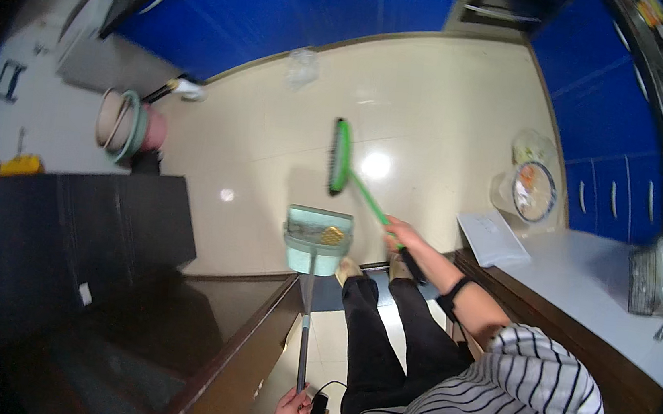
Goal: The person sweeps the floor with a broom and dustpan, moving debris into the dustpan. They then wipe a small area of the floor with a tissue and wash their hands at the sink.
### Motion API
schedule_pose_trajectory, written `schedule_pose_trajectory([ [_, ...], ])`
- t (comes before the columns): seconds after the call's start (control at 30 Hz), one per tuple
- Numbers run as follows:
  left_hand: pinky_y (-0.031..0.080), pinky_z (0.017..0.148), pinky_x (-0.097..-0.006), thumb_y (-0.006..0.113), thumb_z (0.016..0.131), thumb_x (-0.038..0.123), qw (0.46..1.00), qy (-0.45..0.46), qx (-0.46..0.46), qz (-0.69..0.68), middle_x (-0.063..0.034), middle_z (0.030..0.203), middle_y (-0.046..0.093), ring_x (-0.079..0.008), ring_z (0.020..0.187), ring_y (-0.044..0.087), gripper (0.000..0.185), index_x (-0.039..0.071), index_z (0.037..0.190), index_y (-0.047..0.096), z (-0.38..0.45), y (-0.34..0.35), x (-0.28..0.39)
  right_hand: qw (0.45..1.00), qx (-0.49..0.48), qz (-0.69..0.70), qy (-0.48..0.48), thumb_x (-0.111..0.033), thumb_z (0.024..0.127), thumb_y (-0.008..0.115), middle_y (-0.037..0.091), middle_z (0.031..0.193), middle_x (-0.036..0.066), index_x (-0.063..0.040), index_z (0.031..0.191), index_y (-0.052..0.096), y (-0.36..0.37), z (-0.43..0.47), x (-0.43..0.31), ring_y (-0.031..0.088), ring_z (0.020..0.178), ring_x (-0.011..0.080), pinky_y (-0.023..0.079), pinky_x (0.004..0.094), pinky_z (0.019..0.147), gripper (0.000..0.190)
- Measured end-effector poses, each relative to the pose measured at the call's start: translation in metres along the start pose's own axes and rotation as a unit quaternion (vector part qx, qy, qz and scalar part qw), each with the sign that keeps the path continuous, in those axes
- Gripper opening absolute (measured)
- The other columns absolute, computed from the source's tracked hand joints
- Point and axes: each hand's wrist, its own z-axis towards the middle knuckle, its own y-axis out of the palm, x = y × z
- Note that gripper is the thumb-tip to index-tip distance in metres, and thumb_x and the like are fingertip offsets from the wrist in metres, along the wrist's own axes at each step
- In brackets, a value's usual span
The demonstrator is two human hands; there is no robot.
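Observation:
My right hand (402,234) grips the green handle of a broom (343,156), whose green head with dark bristles is over the tiled floor in front of me. My left hand (291,407) is closed round the long metal handle of a light green dustpan (314,260). The dustpan is near my feet, below and to the left of the broom head, apart from it. Some yellowish debris (332,235) lies inside the pan. Whether the broom's bristles touch the floor, I cannot tell.
Blue cabinets (329,0) border the floor ahead and at the right. A clear plastic bag (302,68) lies near them. At the right is a waste bin (534,192) holding rubbish; at the left, stacked buckets (128,125). A brown door (236,367) is close on my left.

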Motion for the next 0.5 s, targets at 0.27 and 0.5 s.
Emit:
schedule_pose_trajectory([
  [0.27, 0.023, 0.039, -0.0197, 0.040, 0.089, 0.012, 1.000, 0.012, 0.000, 0.005, -0.0008, 0.062, 0.038, -0.0062, 0.045, 0.030, 0.028, 0.004, 0.116, 0.042, 0.035, -0.006, 0.099, 0.994, -0.061, 0.012, 0.093, -0.017, 0.086, 0.044, 0.039, 0.057, -0.003, -0.016, 0.113, 0.040, 0.040, 0.110, -0.102, 0.033, 0.040, 0.0034, 0.030, 0.0178, 0.034, 0.027],
  [0.5, 0.026, 0.039, -0.0197, 0.043, 0.088, 0.013, 0.997, -0.031, 0.032, 0.058, -0.0010, 0.063, 0.039, -0.0069, 0.046, 0.033, 0.032, 0.005, 0.119, 0.039, 0.055, 0.007, 0.193, 0.983, -0.001, 0.182, -0.008, -0.020, 0.085, 0.047, 0.045, 0.060, -0.004, -0.008, 0.072, 0.044, -0.092, 0.057, -0.161, 0.039, 0.044, 0.0014, 0.033, 0.0132, 0.040, 0.018],
])
